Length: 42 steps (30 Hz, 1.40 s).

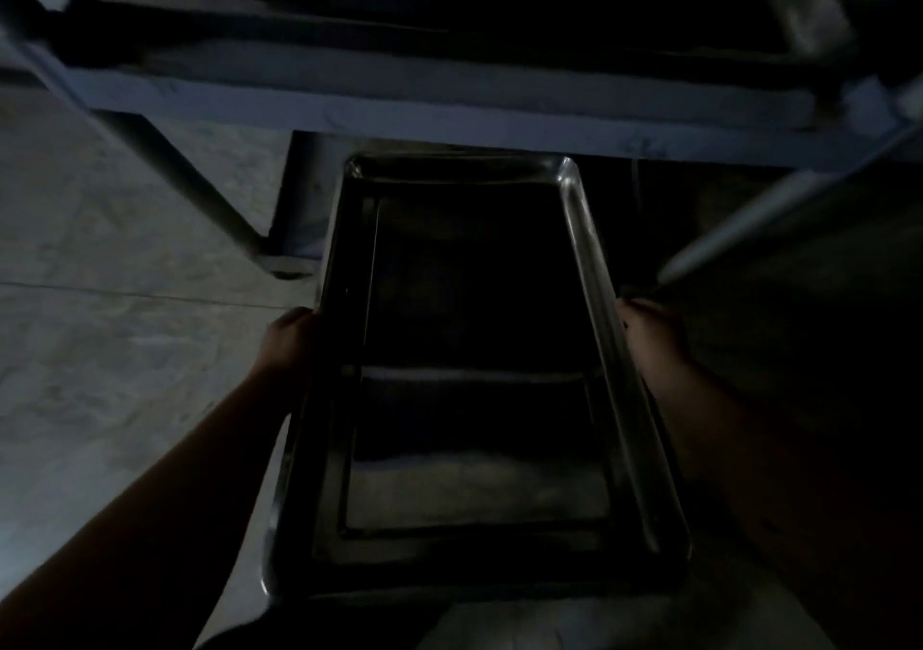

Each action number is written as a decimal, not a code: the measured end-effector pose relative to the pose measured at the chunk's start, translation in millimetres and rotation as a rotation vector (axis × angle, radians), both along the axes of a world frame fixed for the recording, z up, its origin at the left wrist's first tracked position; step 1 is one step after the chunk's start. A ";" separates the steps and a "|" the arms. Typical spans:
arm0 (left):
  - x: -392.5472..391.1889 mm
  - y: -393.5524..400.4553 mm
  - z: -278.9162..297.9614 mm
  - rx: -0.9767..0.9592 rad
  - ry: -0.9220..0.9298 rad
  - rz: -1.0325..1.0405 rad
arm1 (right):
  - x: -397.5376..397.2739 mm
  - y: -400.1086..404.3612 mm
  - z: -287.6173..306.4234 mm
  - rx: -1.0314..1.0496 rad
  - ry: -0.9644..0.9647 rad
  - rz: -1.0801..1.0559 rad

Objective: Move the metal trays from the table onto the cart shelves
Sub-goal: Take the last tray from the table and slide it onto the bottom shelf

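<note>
Below the cart's frame (pixel 449 100), at the centre of a very dark view, a metal tray (pixel 584 230) is held lengthwise, its far short end pointing toward twelve o'clock and reaching just under the pale crossbar of the cart. Its near short end sits close to the person's body at six o'clock. The left hand (pixel 289 337) clamps the tray's left long rim at about nine o'clock, thumb on top of the edge and the other fingers hidden beneath. The right hand (pixel 649 332) grips the right long rim at about three o'clock, fingers wrapped under the lip. Both forearms run back toward the lower corners. The tray's flat bottom reflects dim shapes; nothing can be seen lying in it. A slanted cart leg (pixel 200 185) stands at ten o'clock on the pale floor (pixel 100 349). Another tray-like rim (pixel 799 10) shows on the cart at one o'clock, too blurred to make out clearly.
</note>
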State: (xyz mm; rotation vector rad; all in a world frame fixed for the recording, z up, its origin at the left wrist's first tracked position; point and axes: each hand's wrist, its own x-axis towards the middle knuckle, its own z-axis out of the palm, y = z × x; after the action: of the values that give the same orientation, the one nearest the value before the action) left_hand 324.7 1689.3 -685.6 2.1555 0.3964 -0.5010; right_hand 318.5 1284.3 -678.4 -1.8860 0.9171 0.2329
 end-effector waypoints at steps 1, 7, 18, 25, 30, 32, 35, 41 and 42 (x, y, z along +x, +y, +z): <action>6.7 2.2 -2.0 0.044 -0.089 -0.050 | 12.5 2.1 -12.9 -0.001 -0.007 0.024; 37.6 21.3 -42.0 0.072 -0.226 -0.107 | 55.6 23.4 -63.0 0.054 -0.080 -0.002; 64.4 19.2 -58.3 -0.395 -0.085 0.481 | -6.2 10.0 -34.9 0.204 -0.081 0.042; 70.5 -1.1 -67.7 -0.316 -0.152 0.638 | 41.2 -5.6 -51.4 -0.066 -0.094 0.063; 73.2 -25.0 -68.7 -0.230 -0.179 0.701 | 46.9 -17.2 -64.7 -0.489 -0.066 -0.076; 75.8 -28.7 -71.3 -0.189 -0.174 0.700 | 22.4 -8.6 -70.8 -0.625 -0.101 -0.256; 81.6 -34.0 -74.2 -0.172 -0.160 0.683 | -21.8 26.3 -93.1 -0.681 0.073 -0.192; 81.4 -49.6 -79.3 -0.240 -0.228 0.783 | -20.5 42.4 -102.2 -0.171 -0.147 -0.355; 77.6 -52.6 -81.2 -0.275 -0.229 0.810 | -7.1 36.0 -96.3 -0.082 -0.161 -0.434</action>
State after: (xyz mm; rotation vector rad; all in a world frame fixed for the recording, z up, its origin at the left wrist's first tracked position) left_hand 402.3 1636.6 -766.8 1.5844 0.9452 0.1447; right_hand 311.4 1320.3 -774.7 -1.7003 1.2080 -0.2178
